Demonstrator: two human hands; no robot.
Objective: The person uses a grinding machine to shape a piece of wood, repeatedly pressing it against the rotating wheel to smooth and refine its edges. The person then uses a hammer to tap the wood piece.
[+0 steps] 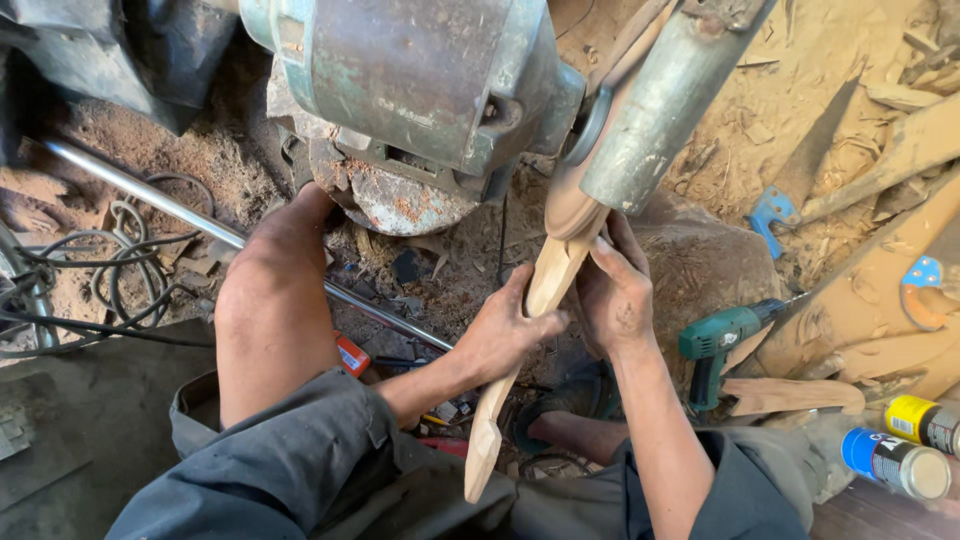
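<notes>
I hold a long pale wooden spoon-shaped piece (pixel 548 285) with both hands, its round end up against the spinning end of a green motor (pixel 420 90). My left hand (pixel 500 335) grips the handle from below at mid-length. My right hand (pixel 612 290) clasps it just under the round end. A grey metal cylinder (pixel 665 100) hangs right above the round end and hides part of it. The handle's tip (pixel 482 465) points down toward my lap.
My bare knee (pixel 265 310) rises at left beside a steel rod (pixel 150 190). A green power drill (pixel 720 340) lies at right, spray cans (pixel 895 462) at bottom right, wooden blanks (pixel 790 395) and sawdust around. Cables (pixel 60 290) coil at far left.
</notes>
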